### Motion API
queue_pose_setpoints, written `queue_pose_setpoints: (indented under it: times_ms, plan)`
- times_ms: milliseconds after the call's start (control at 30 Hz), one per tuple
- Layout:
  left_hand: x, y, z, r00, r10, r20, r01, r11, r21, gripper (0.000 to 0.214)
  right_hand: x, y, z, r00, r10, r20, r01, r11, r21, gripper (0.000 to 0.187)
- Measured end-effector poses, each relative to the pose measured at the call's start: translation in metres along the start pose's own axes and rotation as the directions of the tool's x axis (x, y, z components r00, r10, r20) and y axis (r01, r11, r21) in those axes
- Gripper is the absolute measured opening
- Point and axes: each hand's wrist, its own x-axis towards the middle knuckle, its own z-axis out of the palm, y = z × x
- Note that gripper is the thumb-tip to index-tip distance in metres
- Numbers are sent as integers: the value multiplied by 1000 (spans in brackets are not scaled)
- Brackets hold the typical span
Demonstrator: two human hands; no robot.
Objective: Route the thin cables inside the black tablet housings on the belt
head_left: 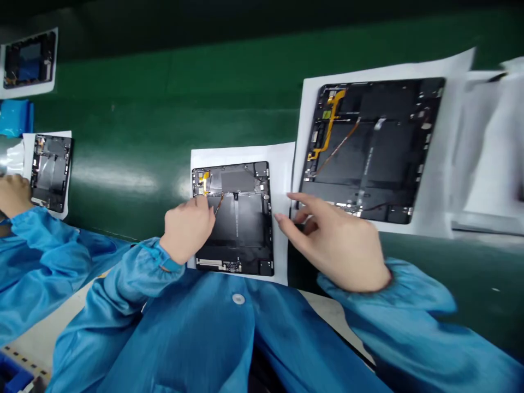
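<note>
An opened tablet (250, 224) lies on a white foam sheet (280, 164) in front of me, its dark inside facing up. My left hand (189, 228) is closed at the tablet's left edge, close to a short yellow ribbon cable (205, 183); its fingertips are hidden, so what they grip does not show. My right hand (335, 237) hovers to the right of this tablet, thumb and index finger apart with nothing between them. Beyond it lies a second opened tablet (388, 147) with a long yellow ribbon cable (333, 123), on its own white sheet (458, 71).
At the left, a co-worker's hand (14, 194) is beside another opened tablet (52, 169). Farther back are one more tablet (30, 60) and a blue packet (15, 117). White foam sheets (491, 147) are piled at the right on the green mat (135, 120).
</note>
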Motion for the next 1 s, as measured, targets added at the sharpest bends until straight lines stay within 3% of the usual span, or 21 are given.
queue_pose_setpoints:
  times_ms: [167,300,400,533,667,800,1000]
  plan:
    - [24,20,-5,999,19,49,-22,998,55,25,29,-18,7,990,-118,71,113,991,68,37]
    - [13,6,-8,1000,27,5,-27,1000,8,20,58,-41,15,958,-235,166,203,960,191,35]
    - [0,-15,0,986,-126,-107,126,992,-13,17,85,-69,23,924,-318,210,262,930,259,34]
    - [-7,-34,24,943,-275,-188,268,961,-61,15,116,-106,37,899,-315,306,278,948,158,33]
    - [-6,-39,40,925,-218,-311,184,974,-134,24,131,-122,50,894,-290,341,274,957,96,29]
    - [0,-43,42,940,-91,-328,11,971,-239,18,136,-117,54,888,-310,339,253,946,204,19]
    - [14,-46,37,953,-63,-297,-25,958,-285,14,140,-101,49,780,-495,383,313,838,447,12]
